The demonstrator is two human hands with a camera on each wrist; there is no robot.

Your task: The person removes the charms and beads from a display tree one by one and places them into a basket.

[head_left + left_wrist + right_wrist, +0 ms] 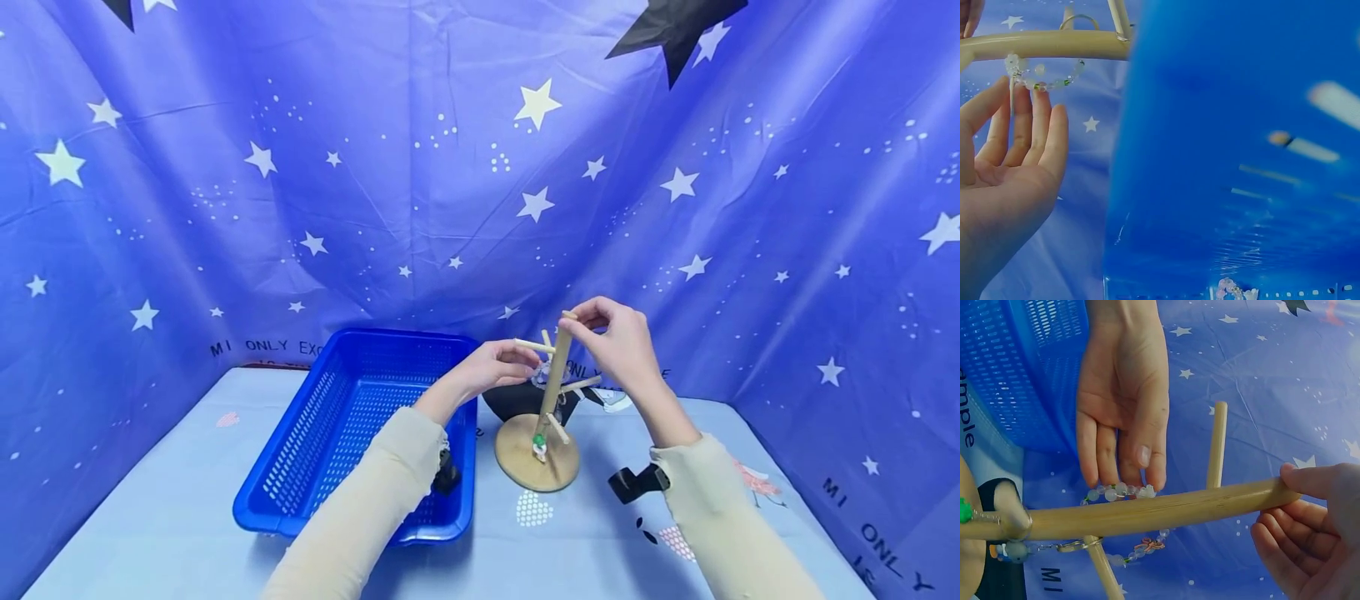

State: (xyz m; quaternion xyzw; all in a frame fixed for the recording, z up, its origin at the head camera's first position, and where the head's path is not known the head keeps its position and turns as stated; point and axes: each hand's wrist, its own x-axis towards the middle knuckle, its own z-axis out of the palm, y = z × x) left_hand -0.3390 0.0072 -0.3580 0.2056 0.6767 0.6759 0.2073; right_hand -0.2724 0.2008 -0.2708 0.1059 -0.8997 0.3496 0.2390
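A wooden stand [553, 379] with a round base and several pegs stands on the table. My right hand [618, 342] pinches the top of its post between thumb and fingers. A bracelet of clear and pale beads [1122, 490] loops about the post in the right wrist view. My left hand [487, 367] is beside the stand, palm up, its nearly straight fingertips right at the beads [1054, 86]. Lower on the post, a green charm [539, 440] and a blue-grey charm with a metal ring [1017, 552] hang from pegs.
A blue perforated plastic basket [471, 467] stands left of the stand, under my left forearm. A pink beaded piece [1227, 289] shows low in the left wrist view, at the basket. Behind the table hangs a blue star-printed cloth [420, 167].
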